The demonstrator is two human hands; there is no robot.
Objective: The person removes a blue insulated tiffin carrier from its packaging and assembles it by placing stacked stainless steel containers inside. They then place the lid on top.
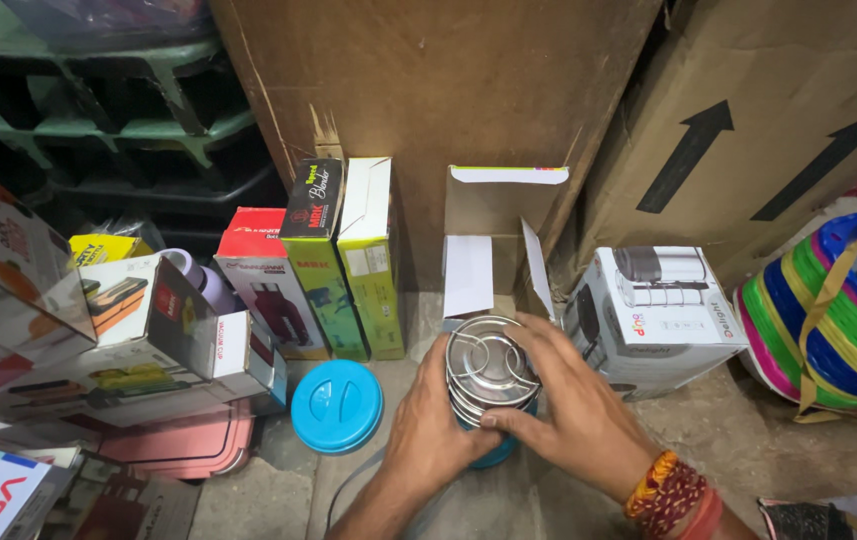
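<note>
A stack of round steel tiffin containers (489, 366) stands inside a blue outer carrier on the concrete floor at the centre. My left hand (432, 425) wraps the stack's left side. My right hand (568, 400) grips its right side, fingers curled over the steel rim; the wrist wears red and orange threads. A blue round lid (337, 404) lies flat on the floor just left of my left hand. An opened white carton (494, 235) stands right behind the stack, its flaps spread.
Boxed goods stand along the left: red (263, 280), black and green (318, 260), yellow-green (373, 255). A white product box (653, 310) lies at the right. Stacked coloured plastic baskets (833, 315) sit far right. Large brown cartons (448, 90) form the back wall.
</note>
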